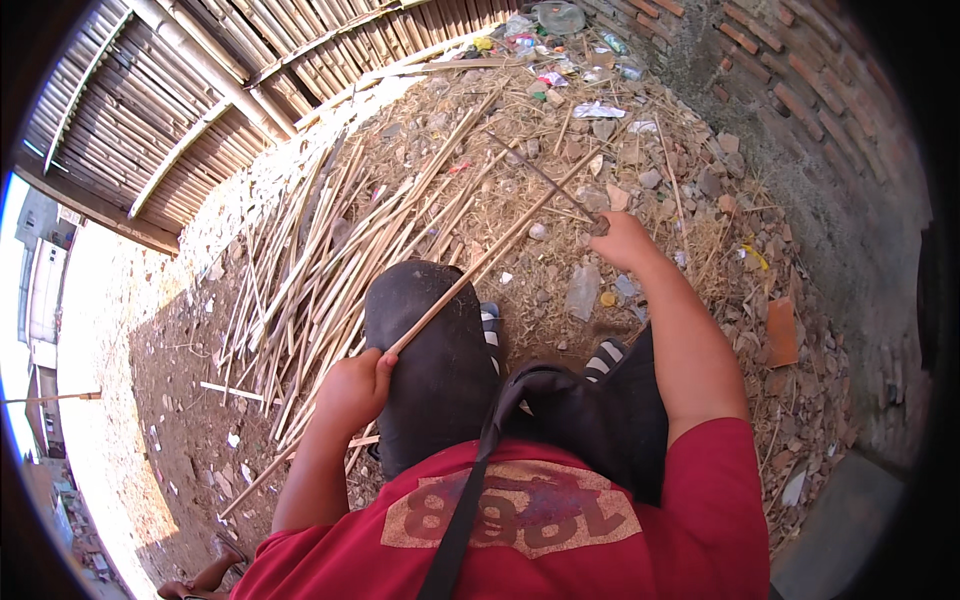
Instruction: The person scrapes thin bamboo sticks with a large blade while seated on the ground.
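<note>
My left hand (352, 393) is closed around a long, thin bamboo strip (470, 275) beside my left knee. The strip slants across that knee, its far end up and to the right and its near end low on the left. In my right hand (628, 242) is a knife with a long, narrow dark blade (545, 180) pointing away and to the left. The blade crosses the strip near its far part; whether they touch I cannot tell. Left of my knees lies a loose pile of bamboo strips (320, 270) on the ground.
A bamboo slat wall (175, 120) rises at the far left, a brick wall (800, 100) at the right. Rubble and litter cover the ground, with a clear plastic piece (582, 290) and an orange tile piece (781, 332). Another person's limb (212, 570) shows at lower left.
</note>
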The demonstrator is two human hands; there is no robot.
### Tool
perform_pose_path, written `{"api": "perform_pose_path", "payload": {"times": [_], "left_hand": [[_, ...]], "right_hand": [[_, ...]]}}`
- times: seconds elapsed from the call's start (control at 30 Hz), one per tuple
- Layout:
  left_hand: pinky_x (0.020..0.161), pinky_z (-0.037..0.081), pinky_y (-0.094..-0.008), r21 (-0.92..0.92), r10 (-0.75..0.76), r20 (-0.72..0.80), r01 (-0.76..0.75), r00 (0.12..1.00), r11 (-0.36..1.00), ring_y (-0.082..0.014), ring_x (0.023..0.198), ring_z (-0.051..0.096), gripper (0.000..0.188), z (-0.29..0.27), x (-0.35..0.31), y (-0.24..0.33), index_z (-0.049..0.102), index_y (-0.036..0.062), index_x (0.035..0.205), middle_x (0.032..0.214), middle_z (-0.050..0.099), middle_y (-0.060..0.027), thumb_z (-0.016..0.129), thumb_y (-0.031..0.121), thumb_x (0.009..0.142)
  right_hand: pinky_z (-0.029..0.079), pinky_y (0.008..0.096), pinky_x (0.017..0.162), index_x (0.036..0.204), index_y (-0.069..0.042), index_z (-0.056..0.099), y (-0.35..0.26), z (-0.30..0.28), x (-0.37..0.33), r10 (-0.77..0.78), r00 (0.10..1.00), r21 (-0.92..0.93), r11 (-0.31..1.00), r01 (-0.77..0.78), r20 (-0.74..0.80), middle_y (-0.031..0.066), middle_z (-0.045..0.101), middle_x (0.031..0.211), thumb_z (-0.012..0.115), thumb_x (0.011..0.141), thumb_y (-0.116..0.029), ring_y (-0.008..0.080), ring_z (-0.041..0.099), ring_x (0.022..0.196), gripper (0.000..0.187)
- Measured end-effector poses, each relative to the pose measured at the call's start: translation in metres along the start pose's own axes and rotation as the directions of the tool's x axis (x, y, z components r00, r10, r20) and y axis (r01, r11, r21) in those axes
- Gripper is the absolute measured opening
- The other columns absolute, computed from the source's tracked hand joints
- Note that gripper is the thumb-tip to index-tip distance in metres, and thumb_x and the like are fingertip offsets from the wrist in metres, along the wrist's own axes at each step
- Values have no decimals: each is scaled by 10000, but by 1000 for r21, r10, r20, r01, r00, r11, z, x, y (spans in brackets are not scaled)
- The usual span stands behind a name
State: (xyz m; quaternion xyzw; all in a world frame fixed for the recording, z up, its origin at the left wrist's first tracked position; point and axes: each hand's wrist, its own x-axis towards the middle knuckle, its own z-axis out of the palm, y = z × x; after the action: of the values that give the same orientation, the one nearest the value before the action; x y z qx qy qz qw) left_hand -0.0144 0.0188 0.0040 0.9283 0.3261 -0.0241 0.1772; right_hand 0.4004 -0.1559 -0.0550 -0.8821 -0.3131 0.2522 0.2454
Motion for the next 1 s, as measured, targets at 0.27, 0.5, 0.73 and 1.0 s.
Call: {"api": "perform_pose_path", "payload": {"times": [0.27, 0.5, 0.73, 1.0], "left_hand": [[644, 463, -576, -29, 8, -26, -9, 1000, 1000, -488, 699, 613, 425, 8, -4, -7, 582, 27, 805, 687, 620, -253, 496, 366, 1046], [662, 469, -576, 63, -30, 55, 26, 998, 998, -481, 728, 626, 461, -11, -1, 6, 605, 25, 822, 715, 633, -257, 477, 406, 1047], [748, 486, -566, 24, -59, 139, 56, 988, 998, -463, 822, 648, 465, -21, 5, 9, 645, 39, 885, 803, 673, -239, 466, 439, 1041], [738, 481, -559, -64, -36, 85, 41, 996, 997, -461, 819, 643, 470, -28, 14, -22, 625, 38, 880, 793, 663, -238, 478, 457, 1034]], "right_hand": [[540, 461, 777, 981, -47, 702, -41, 9, -30, -179, 979, -166, 967, 193, 96, 201, 707, 915, 681, 755, -196, 360, 696, 880, 272], [543, 476, 797, 995, -70, 705, -1, 7, -8, -123, 992, -185, 974, 128, 41, 198, 711, 915, 678, 751, -217, 383, 689, 875, 285], [540, 469, 865, 1068, -81, 718, 16, -5, 2, 95, 990, -211, 971, -116, -109, 203, 716, 1046, 665, 777, -224, 381, 679, 1001, 328], [527, 436, 816, 985, -7, 707, 54, -25, 11, 128, 922, -4, 990, -138, -365, 170, 737, 926, 741, 764, -270, 351, 696, 891, 345]]}}
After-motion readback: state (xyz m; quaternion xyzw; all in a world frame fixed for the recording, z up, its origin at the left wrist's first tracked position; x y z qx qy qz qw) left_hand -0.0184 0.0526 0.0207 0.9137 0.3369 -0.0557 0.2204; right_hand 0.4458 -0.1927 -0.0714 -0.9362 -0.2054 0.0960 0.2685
